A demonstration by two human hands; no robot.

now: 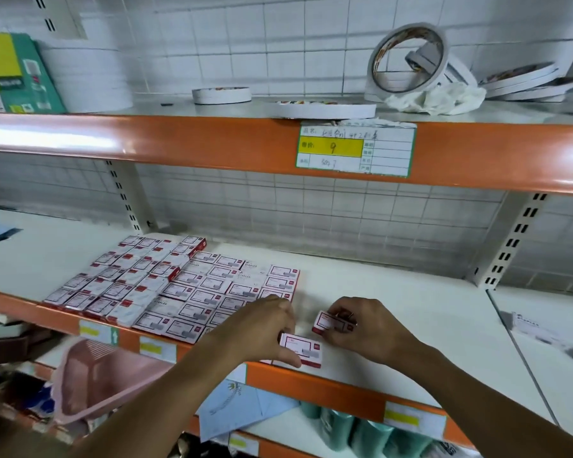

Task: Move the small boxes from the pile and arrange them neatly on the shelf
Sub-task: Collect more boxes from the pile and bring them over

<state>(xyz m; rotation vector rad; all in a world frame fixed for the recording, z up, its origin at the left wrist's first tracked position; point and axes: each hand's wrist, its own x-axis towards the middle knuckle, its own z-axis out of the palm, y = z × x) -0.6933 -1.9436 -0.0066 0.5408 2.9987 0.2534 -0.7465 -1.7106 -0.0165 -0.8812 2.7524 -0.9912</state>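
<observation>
A: Hands, please.

B: Left hand (262, 328): fingers curled, pinching the near box (301, 351) by its left end, at the front edge of the white shelf (411, 312). Right hand (364, 328): fingers curled narrowly round a 2nd box (332, 322), which sits tilted, just beyond the near box.

A: Surroundings?

B: Rows of arranged boxes (186, 285) lie flat directly left of the hands, the left part stacked higher. A pink basket (93, 381) sits below the shelf edge. Tape rolls (407, 57) occupy the upper shelf, with a price label (354, 150) on its orange rail.

A: Condition of boxes?

B: White tops, red borders, lettering too blurred to read.
</observation>
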